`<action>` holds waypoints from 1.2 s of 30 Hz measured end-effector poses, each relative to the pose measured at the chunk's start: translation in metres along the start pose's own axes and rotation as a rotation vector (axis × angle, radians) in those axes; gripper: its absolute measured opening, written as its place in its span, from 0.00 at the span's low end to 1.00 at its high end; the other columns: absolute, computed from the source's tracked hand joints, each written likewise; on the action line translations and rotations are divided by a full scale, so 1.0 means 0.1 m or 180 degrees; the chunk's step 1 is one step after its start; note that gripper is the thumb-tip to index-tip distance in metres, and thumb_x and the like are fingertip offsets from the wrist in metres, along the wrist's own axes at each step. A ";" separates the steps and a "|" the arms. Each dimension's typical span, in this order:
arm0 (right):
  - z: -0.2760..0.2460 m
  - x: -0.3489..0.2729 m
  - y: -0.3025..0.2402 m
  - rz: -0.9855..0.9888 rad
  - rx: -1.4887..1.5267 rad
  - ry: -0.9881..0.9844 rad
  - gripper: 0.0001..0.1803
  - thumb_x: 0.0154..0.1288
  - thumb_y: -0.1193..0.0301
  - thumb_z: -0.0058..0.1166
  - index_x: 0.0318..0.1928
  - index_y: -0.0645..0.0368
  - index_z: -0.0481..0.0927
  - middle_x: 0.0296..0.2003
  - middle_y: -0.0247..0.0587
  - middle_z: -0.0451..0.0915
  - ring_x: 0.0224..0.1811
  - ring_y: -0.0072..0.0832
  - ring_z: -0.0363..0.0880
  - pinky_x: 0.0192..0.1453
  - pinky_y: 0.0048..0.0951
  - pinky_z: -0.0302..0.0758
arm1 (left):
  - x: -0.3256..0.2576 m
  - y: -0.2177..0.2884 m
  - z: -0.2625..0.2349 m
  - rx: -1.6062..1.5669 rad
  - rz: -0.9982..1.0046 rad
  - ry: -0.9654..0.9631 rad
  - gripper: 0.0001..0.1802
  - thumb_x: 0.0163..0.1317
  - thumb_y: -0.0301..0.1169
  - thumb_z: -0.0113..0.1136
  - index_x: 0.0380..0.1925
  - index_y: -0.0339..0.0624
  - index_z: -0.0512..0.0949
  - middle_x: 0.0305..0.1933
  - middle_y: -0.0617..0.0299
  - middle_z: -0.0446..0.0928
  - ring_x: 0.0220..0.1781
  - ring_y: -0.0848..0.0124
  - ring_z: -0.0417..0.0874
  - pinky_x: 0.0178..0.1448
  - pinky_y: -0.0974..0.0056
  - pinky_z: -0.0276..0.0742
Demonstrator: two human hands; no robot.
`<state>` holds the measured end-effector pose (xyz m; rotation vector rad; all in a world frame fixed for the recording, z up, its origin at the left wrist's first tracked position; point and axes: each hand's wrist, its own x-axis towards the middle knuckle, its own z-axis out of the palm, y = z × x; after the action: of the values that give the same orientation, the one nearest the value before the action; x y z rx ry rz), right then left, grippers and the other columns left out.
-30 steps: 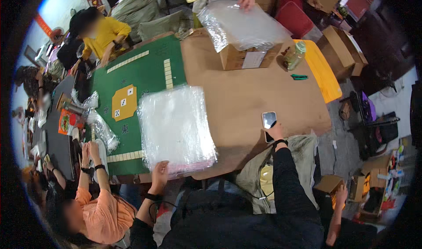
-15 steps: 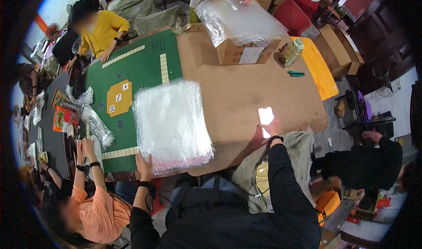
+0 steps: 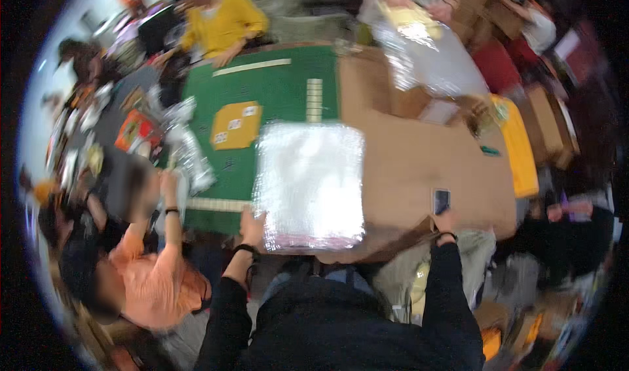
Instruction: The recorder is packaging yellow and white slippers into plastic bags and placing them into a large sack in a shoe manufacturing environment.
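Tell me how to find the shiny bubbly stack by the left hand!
Start at the big brown cardboard-covered table. At its near edge, where it meets the green mat, lies the stack of clear bubble-wrap bags, with the left hand at its lower-left corner. It is silvery white, unlike the small phone at the right hand.

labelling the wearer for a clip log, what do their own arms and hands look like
Both forearms are in long black sleeves reaching the wrists. The left hand is bare, with a dark band at its wrist. The right hand is bare too, also with a dark band at the cuff. The blur hides finer detail.
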<state>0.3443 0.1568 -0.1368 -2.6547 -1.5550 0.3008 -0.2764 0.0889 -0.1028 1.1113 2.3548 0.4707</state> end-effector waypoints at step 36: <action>0.47 -1.50 -2.58 -0.1159 0.1672 -0.0820 0.48 0.47 0.65 0.61 0.64 0.67 0.48 0.62 0.63 0.54 0.66 0.49 0.51 0.68 0.39 0.50 | -0.29 -0.32 0.17 -0.0741 0.0437 -0.0447 0.34 0.51 0.35 0.57 0.56 0.33 0.58 0.54 0.36 0.64 0.55 0.42 0.67 0.58 0.51 0.65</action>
<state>0.0420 0.1510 -0.1252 -1.9568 -1.6917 0.9091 -0.2702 0.0485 -0.1244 1.1593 2.0522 0.6742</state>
